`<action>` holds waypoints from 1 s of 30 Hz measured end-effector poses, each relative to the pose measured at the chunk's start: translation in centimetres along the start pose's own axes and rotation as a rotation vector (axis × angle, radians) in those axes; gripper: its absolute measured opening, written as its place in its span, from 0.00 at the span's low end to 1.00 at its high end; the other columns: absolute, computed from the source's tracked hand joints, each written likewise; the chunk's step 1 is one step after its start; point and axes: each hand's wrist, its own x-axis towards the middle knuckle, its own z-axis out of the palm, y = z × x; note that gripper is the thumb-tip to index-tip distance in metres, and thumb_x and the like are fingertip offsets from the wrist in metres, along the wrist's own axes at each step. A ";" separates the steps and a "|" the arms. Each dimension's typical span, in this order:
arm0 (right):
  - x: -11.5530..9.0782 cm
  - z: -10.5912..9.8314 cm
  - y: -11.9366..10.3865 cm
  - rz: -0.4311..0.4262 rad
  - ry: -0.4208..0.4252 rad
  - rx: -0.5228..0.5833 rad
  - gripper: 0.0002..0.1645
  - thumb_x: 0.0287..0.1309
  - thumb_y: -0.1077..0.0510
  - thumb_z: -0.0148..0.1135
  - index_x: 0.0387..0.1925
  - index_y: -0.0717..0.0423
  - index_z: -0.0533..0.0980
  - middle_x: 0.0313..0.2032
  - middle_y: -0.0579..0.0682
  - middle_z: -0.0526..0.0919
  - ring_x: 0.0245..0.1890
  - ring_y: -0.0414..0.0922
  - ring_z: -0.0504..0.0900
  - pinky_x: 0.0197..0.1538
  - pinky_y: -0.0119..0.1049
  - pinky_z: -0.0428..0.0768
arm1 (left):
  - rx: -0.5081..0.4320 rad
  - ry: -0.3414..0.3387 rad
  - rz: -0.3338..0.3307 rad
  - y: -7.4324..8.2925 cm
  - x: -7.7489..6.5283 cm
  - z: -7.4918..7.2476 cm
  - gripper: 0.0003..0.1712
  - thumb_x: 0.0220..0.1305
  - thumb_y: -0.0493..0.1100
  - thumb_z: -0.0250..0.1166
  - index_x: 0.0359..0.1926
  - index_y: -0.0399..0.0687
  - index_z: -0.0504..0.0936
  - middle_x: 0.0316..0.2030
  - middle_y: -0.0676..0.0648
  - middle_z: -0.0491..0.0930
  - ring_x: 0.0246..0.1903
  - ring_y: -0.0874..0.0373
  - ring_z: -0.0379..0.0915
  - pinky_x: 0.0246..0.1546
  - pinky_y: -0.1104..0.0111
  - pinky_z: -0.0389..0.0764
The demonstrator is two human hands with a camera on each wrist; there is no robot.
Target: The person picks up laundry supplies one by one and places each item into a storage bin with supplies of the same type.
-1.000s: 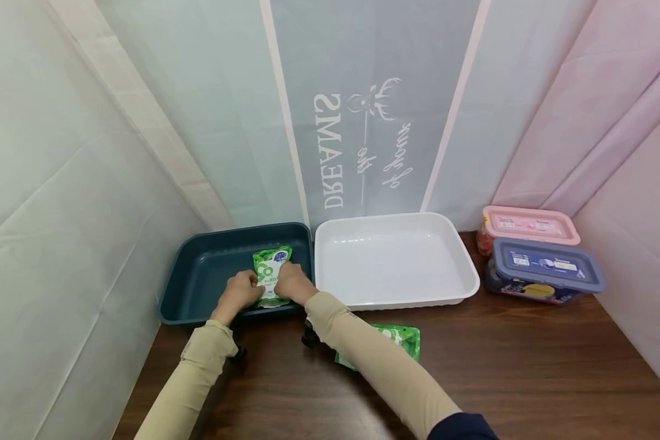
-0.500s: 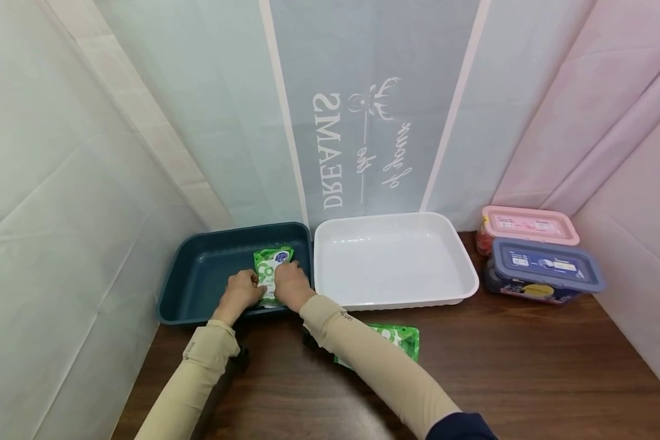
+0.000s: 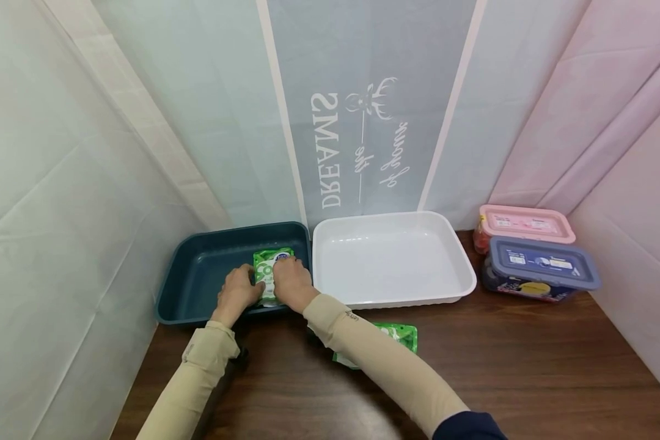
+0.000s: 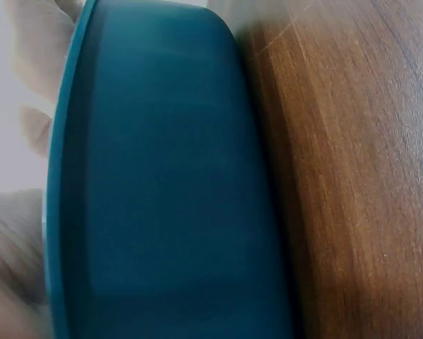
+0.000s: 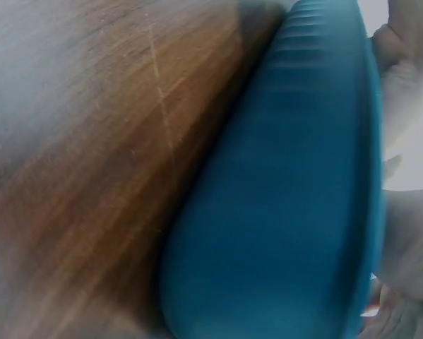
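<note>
In the head view, a green and white pouch (image 3: 265, 275) lies in the right part of the dark teal tray (image 3: 198, 269). My left hand (image 3: 236, 294) holds the pouch's left edge, its thumb on the printed face. On the other side my right hand (image 3: 294, 284) grips the right edge with bent fingers and covers part of the blue logo. Both wrist views are mostly filled by the tray's outer wall (image 4: 169, 162). Past its rim only parts of the left hand (image 4: 13, 261) and right hand (image 5: 412, 240) show; the pouch is hidden there.
A white tray (image 3: 390, 263) stands right beside the teal one. Under the right forearm a second green pouch (image 3: 403, 335) lies on the brown wooden table (image 3: 528, 373), partly covered. Pink-lidded (image 3: 528, 223) and blue-lidded boxes (image 3: 544, 264) stand at the right, before a fabric backdrop.
My right hand has shifted slightly over the pouch and covers more of its logo. The left fingers have moved a little up and outward, while the pouch stays in the tray.
</note>
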 end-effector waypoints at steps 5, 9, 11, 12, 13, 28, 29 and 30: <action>-0.9 -0.8 0.4 -0.041 0.077 -0.064 0.29 0.75 0.46 0.64 0.66 0.61 0.77 0.55 0.58 0.83 0.50 0.52 0.85 0.44 0.44 0.90 | 0.014 0.073 0.044 0.3 -0.7 -0.1 0.32 0.77 0.49 0.65 0.72 0.35 0.71 0.59 0.30 0.75 0.47 0.38 0.75 0.39 0.48 0.76; -2.0 -1.5 1.0 -0.109 0.176 -0.089 0.26 0.74 0.46 0.66 0.63 0.59 0.80 0.54 0.56 0.85 0.46 0.52 0.85 0.41 0.44 0.90 | 0.009 0.138 0.089 0.4 -1.5 -0.1 0.31 0.76 0.48 0.66 0.71 0.35 0.72 0.57 0.31 0.76 0.45 0.40 0.76 0.37 0.50 0.77; -2.6 -1.9 1.4 -0.136 0.223 -0.078 0.25 0.74 0.46 0.66 0.61 0.58 0.81 0.53 0.56 0.85 0.46 0.52 0.85 0.41 0.44 0.90 | 0.003 0.173 0.108 0.5 -2.0 -0.1 0.31 0.76 0.47 0.67 0.71 0.35 0.72 0.59 0.30 0.76 0.47 0.37 0.77 0.40 0.47 0.80; -3.0 -2.2 1.5 -0.147 0.243 -0.069 0.24 0.74 0.47 0.67 0.61 0.57 0.81 0.53 0.56 0.85 0.45 0.52 0.85 0.42 0.45 0.90 | -0.003 0.192 0.118 0.6 -2.2 0.0 0.31 0.76 0.47 0.67 0.71 0.35 0.73 0.60 0.30 0.75 0.50 0.36 0.78 0.43 0.45 0.81; -3.3 -2.5 1.7 -0.158 0.262 -0.062 0.24 0.74 0.47 0.66 0.61 0.57 0.81 0.54 0.56 0.85 0.45 0.52 0.85 0.43 0.45 0.90 | -0.008 0.213 0.129 0.7 -2.5 0.0 0.32 0.76 0.47 0.67 0.72 0.35 0.73 0.62 0.30 0.75 0.52 0.34 0.78 0.46 0.43 0.81; -11.0 -2.3 6.2 -0.280 0.496 0.104 0.19 0.72 0.53 0.69 0.58 0.60 0.84 0.50 0.55 0.86 0.47 0.52 0.85 0.48 0.45 0.87 | -0.174 0.463 0.316 3.8 -6.1 2.6 0.24 0.68 0.39 0.74 0.62 0.37 0.82 0.61 0.33 0.80 0.57 0.31 0.76 0.56 0.38 0.76; -11.6 -2.2 6.6 -0.273 0.496 0.098 0.19 0.72 0.53 0.69 0.57 0.59 0.84 0.49 0.55 0.86 0.46 0.51 0.85 0.48 0.44 0.87 | -0.186 0.467 0.323 4.0 -6.4 2.8 0.24 0.67 0.39 0.75 0.62 0.38 0.82 0.60 0.33 0.80 0.57 0.31 0.75 0.57 0.39 0.76; -12.2 -2.2 7.0 -0.267 0.496 0.095 0.18 0.72 0.53 0.69 0.56 0.59 0.84 0.48 0.54 0.86 0.46 0.51 0.85 0.47 0.43 0.87 | -0.199 0.471 0.332 4.3 -6.7 3.1 0.24 0.66 0.38 0.75 0.61 0.38 0.83 0.60 0.33 0.80 0.56 0.31 0.75 0.56 0.39 0.76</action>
